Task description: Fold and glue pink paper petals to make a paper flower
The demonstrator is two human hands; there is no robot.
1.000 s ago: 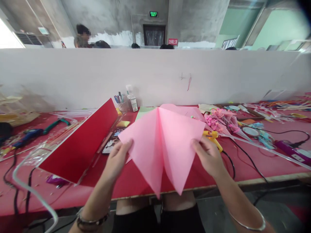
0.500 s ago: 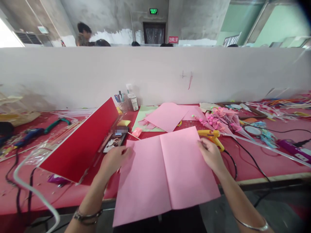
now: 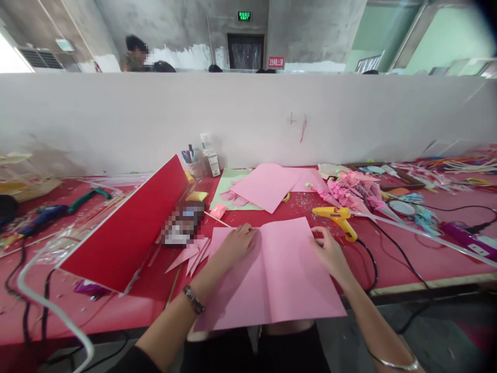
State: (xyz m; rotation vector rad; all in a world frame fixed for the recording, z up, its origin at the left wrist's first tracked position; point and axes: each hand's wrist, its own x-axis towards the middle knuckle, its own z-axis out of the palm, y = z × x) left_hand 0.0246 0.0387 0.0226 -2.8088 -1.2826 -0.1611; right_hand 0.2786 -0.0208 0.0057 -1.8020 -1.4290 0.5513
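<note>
A pink paper sheet (image 3: 283, 280) with a centre crease lies unfolded on the red table (image 3: 407, 259), its near edge hanging over the table's front. My left hand (image 3: 235, 243) rests flat on the sheet's upper left part, fingers near the crease. My right hand (image 3: 328, 251) presses the sheet's upper right edge. Neither hand grips anything. Small folded pink paper pieces (image 3: 192, 254) lie just left of the sheet.
A yellow glue gun (image 3: 336, 216) with a black cord lies beside my right hand. More pink sheets (image 3: 267, 186) and a green sheet (image 3: 227, 186) lie behind. A red board (image 3: 132, 228) leans at left. A pen cup (image 3: 194, 163), bottle, and pink decorations (image 3: 351, 189) stand further back.
The folded pink sheet I held up in the air was opened out and laid flat on the table. My left hand slid right onto the sheet near the crease.
</note>
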